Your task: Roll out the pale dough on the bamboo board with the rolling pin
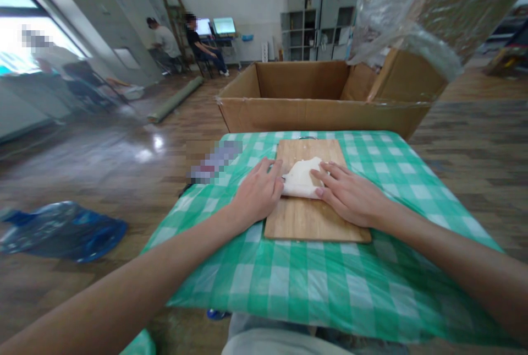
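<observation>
A flat piece of white dough (pixel 303 176) lies on a wooden cutting board (pixel 313 217) on a table with a green-and-white checked cloth (pixel 289 283). The near edge of the dough is rolled up. My left hand (pixel 258 192) rests on the board's left edge, its fingers curled against the left end of the roll. On the right, my right hand (pixel 348 192) lies with its fingers pressed on the right end of the roll.
A large open cardboard box (pixel 317 107) stands behind the table, with a clear plastic bag (pixel 416 8) above its right side. A blue plastic bag (pixel 61 231) lies on the wooden floor at left. Two people sit at screens far back.
</observation>
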Action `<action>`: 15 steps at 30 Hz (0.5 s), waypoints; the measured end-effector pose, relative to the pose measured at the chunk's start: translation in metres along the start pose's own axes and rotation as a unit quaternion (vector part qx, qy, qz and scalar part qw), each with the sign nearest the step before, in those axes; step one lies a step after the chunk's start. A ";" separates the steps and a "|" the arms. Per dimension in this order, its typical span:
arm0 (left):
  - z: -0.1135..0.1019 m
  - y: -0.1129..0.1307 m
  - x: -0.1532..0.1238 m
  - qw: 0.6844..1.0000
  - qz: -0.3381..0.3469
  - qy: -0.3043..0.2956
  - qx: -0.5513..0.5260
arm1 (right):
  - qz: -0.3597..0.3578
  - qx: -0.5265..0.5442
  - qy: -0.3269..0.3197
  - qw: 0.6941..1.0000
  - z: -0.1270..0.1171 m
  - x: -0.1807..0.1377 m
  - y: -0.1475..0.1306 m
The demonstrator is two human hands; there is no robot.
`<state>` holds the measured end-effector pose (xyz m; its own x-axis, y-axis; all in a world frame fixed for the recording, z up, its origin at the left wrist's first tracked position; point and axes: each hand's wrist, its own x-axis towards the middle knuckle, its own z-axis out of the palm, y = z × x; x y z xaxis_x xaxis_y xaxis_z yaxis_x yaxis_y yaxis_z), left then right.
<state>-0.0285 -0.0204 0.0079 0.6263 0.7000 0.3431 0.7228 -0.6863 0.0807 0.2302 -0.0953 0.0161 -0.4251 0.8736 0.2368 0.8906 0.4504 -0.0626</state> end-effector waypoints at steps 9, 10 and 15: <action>-0.004 0.009 -0.016 1.000 0.001 0.004 -0.003 | 0.001 -0.009 -0.005 1.000 -0.002 -0.008 -0.013; -0.004 0.009 -0.017 1.000 0.000 0.004 -0.007 | 0.000 -0.007 -0.003 1.000 -0.002 -0.009 -0.014; -0.006 0.006 -0.010 0.999 0.010 -0.024 -0.020 | -0.001 -0.016 -0.013 1.000 0.001 -0.005 -0.006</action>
<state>-0.0322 -0.0327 0.0106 0.6546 0.6943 0.2990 0.6984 -0.7068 0.1123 0.2269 -0.1018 0.0139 -0.4301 0.8775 0.2123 0.8944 0.4461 -0.0321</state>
